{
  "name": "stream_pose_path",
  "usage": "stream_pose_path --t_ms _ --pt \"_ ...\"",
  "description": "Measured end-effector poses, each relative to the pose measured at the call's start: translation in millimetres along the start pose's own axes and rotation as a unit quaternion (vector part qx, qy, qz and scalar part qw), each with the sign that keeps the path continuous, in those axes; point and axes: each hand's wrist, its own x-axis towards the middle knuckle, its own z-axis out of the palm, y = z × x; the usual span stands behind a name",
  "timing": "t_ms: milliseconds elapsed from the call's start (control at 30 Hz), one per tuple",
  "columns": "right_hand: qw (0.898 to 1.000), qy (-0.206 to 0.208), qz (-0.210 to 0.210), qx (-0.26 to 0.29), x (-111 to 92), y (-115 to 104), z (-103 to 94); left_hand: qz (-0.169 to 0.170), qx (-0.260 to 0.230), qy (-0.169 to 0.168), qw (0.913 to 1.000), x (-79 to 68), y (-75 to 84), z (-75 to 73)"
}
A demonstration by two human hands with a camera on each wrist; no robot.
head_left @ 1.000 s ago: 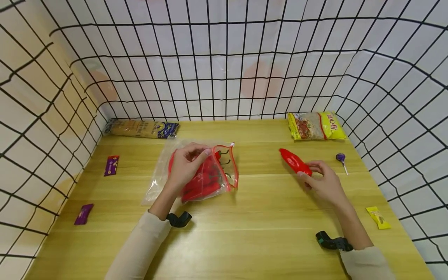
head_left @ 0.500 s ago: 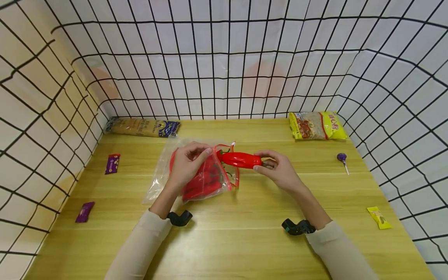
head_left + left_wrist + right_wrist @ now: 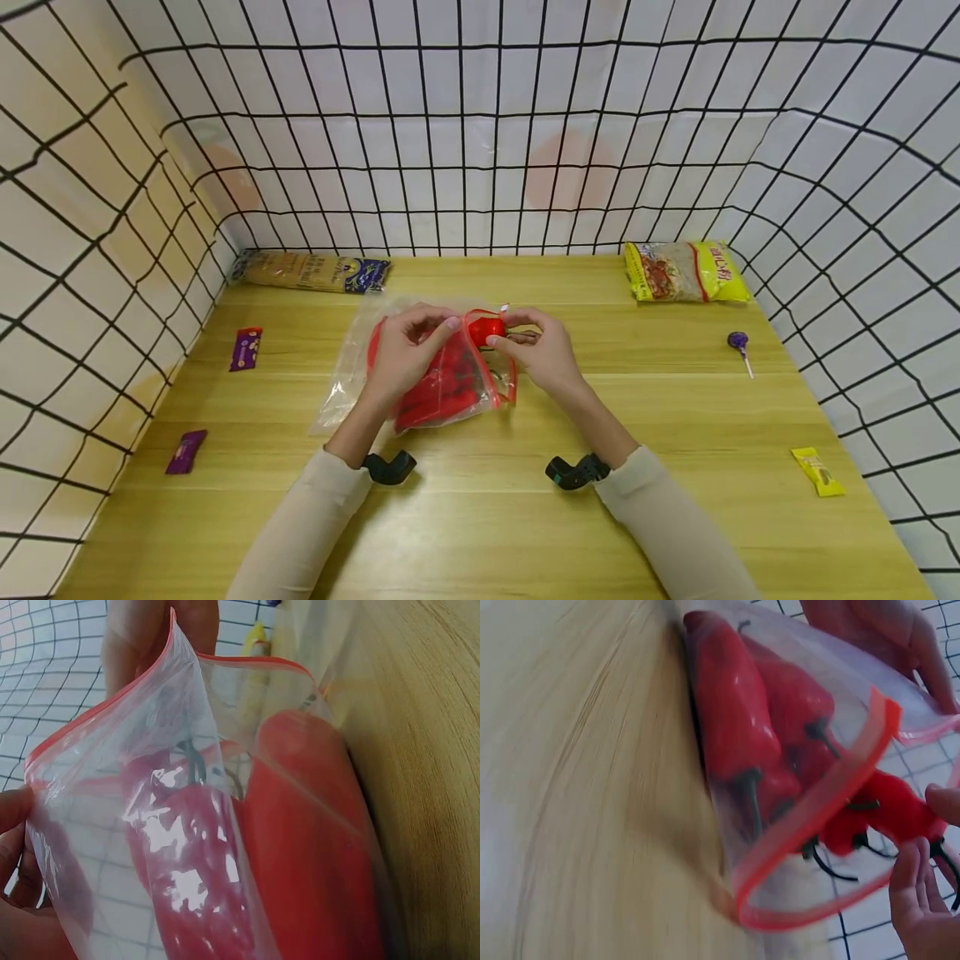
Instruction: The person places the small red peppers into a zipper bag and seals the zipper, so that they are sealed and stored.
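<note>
A clear zip bag [image 3: 342,393] with a red-edged mouth lies on the table, holding several red chili peppers [image 3: 735,712] with dark green stems. My left hand [image 3: 401,350] pinches the upper edge of the bag near its mouth, which gapes to the right. With thumb and fingers, my right hand [image 3: 551,350] grips another red chili pepper [image 3: 904,810] by its stem end at the bag's mouth. Most of that pepper is inside the bag. Its tip is hidden by the bag and my left hand in the head view.
Along the back lie a noodle packet [image 3: 311,272] and a yellow food packet [image 3: 686,272]. Two purple wrapped sweets [image 3: 245,349] are at the left; a lollipop [image 3: 739,343] and a yellow sweet [image 3: 817,472] are at the right. Black wire grid [image 3: 495,125] encloses the back and sides.
My right hand has carried the chili pepper leftward from the right of the table into the bag's mouth. The left hand has kept its hold on the bag.
</note>
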Motion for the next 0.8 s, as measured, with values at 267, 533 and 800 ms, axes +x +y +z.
stream_pose_path --t_ms 267,533,800 --pt "0.998 -0.055 0.007 0.028 0 2 4.1 -0.008 0.002 -0.002 1.0000 0.0 -2.2 0.6" --pt "0.995 -0.060 0.007 0.078 -22 4 -18.4 -0.019 0.012 0.002 0.9997 -0.9 -0.5 1.7" --pt "0.986 -0.100 -0.006 0.132 -35 -1 -18.0 -0.017 0.007 0.003 0.9998 -1.5 -0.3 3.1"
